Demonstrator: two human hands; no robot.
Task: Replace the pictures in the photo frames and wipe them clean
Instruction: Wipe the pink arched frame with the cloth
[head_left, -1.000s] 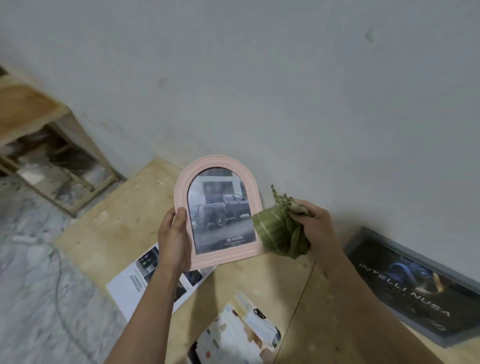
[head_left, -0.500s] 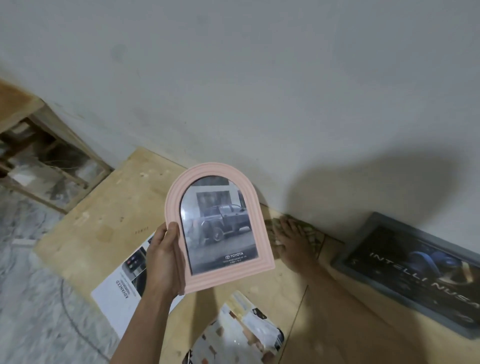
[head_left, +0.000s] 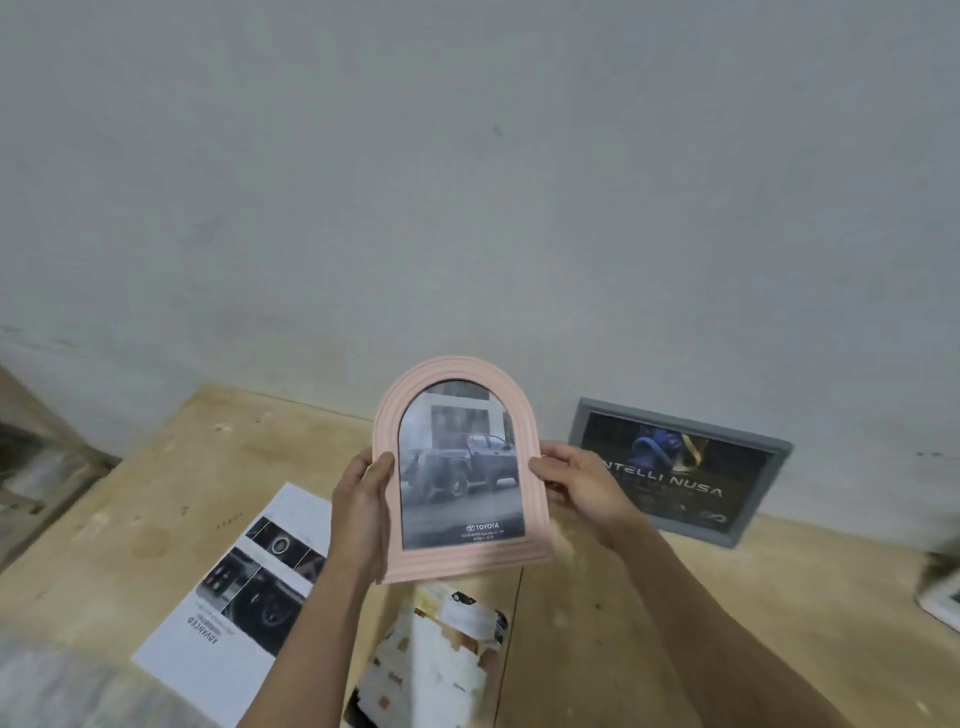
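Observation:
A pink arched photo frame (head_left: 460, 564) with a grey picture of a truck is held upright above the wooden table. My left hand (head_left: 361, 506) grips its left edge, thumb on the front. My right hand (head_left: 582, 486) grips its right edge, thumb on the front rim. A grey rectangular frame (head_left: 774, 449) with a dark poster leans against the wall at the right. The green cloth is not in view.
On the wooden table (head_left: 156, 519) lie a white printed sheet (head_left: 236, 597) with car photos at the left and a crumpled magazine page (head_left: 436, 660) below the pink frame. A white object (head_left: 943, 600) sits at the right edge. A grey wall rises behind.
My right hand let go of the green cloth, which it held one second ago, and now grips the pink frame's right edge. The view has swung left, so the frame sits more central.

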